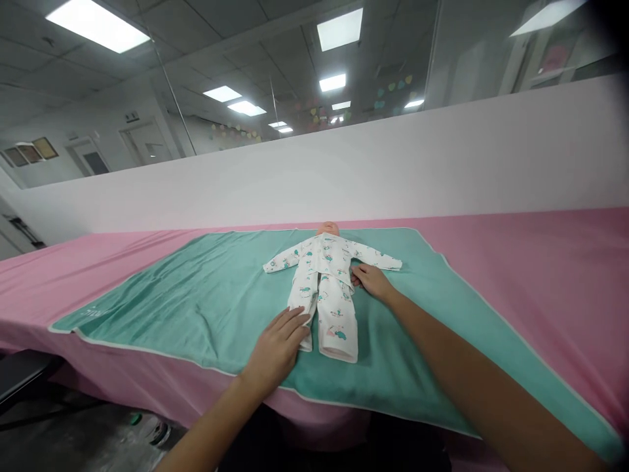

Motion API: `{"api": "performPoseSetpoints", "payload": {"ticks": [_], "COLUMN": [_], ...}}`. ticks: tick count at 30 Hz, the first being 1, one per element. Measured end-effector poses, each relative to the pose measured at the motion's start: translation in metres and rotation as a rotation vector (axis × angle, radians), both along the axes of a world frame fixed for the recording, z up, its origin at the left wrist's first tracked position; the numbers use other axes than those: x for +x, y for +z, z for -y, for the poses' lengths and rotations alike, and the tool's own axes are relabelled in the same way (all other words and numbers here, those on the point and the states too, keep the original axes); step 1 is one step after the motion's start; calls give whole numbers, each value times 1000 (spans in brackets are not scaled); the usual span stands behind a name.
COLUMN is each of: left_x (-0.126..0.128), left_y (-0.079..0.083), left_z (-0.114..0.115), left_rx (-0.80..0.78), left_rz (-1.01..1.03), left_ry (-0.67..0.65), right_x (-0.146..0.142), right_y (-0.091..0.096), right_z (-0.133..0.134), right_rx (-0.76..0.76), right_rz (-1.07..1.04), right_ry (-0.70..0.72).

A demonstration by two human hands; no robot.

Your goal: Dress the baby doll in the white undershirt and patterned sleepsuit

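Observation:
A baby doll (327,228) lies on its back on a green blanket (230,288), its head toward the wall. It wears a white printed baby shirt (334,252), sleeves spread to both sides, and matching baby trousers (337,314) with the leg ends toward me. My left hand (278,344) lies with its fingers stretched out over the lower part of the left trouser leg. At the doll's right side, my right hand (372,278) has its fingers pinched at the lower side edge of the shirt, by the trouser waist. Its fingertips are partly hidden.
Under the blanket is a pink cloth (531,262) covering the table. A white wall (314,177) with glass panels above rises behind it. At the lower left stand a dark chair (27,375) and some items on the floor.

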State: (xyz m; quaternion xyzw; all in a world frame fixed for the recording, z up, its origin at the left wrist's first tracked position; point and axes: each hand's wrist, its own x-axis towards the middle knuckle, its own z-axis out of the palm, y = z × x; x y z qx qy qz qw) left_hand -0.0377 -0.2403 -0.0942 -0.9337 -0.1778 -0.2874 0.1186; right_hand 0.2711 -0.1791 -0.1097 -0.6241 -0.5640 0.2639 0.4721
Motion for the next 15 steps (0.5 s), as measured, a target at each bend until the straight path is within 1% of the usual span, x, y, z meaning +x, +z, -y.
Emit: {"api": "performPoseSetpoints", "payload": {"ticks": [3,5,8,10,12,13,15], "left_x": [-2,-1,0,-5,-17,-27,-53], "left_y": [-1,-1,5,10,12,10,-3], "left_z": [1,6,19,32,49,57,73], "left_rx": [35,73,131,148,161,163,155], "left_rz": [21,-4,-78,-95,-81,-77,-83], "left_ry": [4,-16,-73,-104,-140,-159,-170], "right_x": [6,8,8,7,7,7,7], "right_y": [-2,-3,-4,-3,-2,-2,-2], "right_z": [-1,-1,-2,-1,0,1,2], "right_rx": [-5,-9,-16,-22,-29,-32,-47], "right_rz": [-18,-25,-26,-24,-19,-13,11], "right_ry": [11,13,13,16,26,32,36]}}
